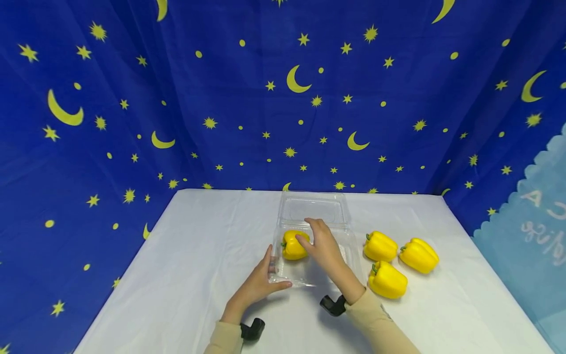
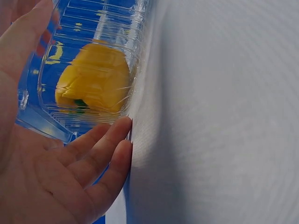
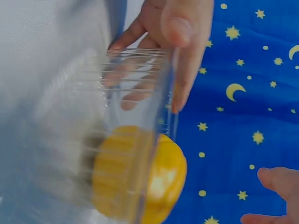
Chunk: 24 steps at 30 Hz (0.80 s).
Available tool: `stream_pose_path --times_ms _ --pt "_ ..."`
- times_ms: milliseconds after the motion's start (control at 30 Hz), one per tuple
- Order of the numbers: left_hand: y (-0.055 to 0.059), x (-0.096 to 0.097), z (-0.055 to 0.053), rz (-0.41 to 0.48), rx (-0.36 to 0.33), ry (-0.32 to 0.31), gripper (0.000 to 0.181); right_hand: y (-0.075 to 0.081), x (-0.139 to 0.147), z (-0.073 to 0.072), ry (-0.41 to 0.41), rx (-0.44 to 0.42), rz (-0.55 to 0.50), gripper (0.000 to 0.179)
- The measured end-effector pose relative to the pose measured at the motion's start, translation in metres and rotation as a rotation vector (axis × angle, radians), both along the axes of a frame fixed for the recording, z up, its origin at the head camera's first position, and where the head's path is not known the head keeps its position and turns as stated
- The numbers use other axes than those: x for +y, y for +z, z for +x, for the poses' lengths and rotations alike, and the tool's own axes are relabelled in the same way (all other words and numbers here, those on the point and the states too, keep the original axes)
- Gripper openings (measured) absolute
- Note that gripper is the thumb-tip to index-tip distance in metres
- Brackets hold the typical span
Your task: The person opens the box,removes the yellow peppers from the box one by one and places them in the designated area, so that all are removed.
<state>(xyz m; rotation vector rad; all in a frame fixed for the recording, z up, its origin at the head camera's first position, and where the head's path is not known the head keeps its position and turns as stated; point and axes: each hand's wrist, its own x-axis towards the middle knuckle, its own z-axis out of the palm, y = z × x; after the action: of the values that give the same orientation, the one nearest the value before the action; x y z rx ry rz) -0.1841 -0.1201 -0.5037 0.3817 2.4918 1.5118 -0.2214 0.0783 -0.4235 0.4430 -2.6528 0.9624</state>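
A clear plastic clamshell container (image 1: 314, 280) lies on the white table with its lid (image 1: 313, 209) folded back, away from the person. Inside, at the left, sits one yellow bell pepper (image 1: 294, 248), also seen through the clear wall in both wrist views. My left hand (image 1: 261, 280) rests at the container's front left corner, thumb along the front and fingers spread at the left wall. Over the container, just right of the pepper, my right hand (image 1: 325, 248) hovers with thumb and fingers apart and holds nothing. Its fingertips (image 3: 268, 175) show apart from the pepper in the right wrist view.
Right of the container, three more yellow bell peppers (image 1: 387, 280) lie close together on the white table (image 1: 199, 246). A blue curtain with yellow moons and stars (image 1: 247, 98) hangs behind and at the sides. Light blue cloth (image 1: 530, 255) shows at the right.
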Motion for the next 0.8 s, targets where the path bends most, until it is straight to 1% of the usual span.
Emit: stream_pose_path --times_ms 100,300,467,700,800 --pt "0.000 0.000 0.000 0.003 0.002 0.004 0.115 -0.004 -0.006 -0.004 0.004 -0.008 0.004 0.049" --pt "0.002 0.000 0.002 0.006 0.010 0.002 0.114 -0.013 -0.016 -0.008 0.031 -0.045 0.001 0.049" --pt "0.004 0.001 0.004 0.010 0.011 0.002 0.114 -0.023 -0.021 -0.010 0.059 -0.044 0.010 0.049" --pt "0.001 0.000 0.002 0.020 0.003 -0.004 0.115 -0.031 -0.026 -0.009 0.062 -0.029 0.023 0.046" --pt "0.002 0.000 0.002 0.020 -0.003 -0.002 0.114 -0.034 -0.027 -0.009 0.066 -0.022 0.042 0.047"
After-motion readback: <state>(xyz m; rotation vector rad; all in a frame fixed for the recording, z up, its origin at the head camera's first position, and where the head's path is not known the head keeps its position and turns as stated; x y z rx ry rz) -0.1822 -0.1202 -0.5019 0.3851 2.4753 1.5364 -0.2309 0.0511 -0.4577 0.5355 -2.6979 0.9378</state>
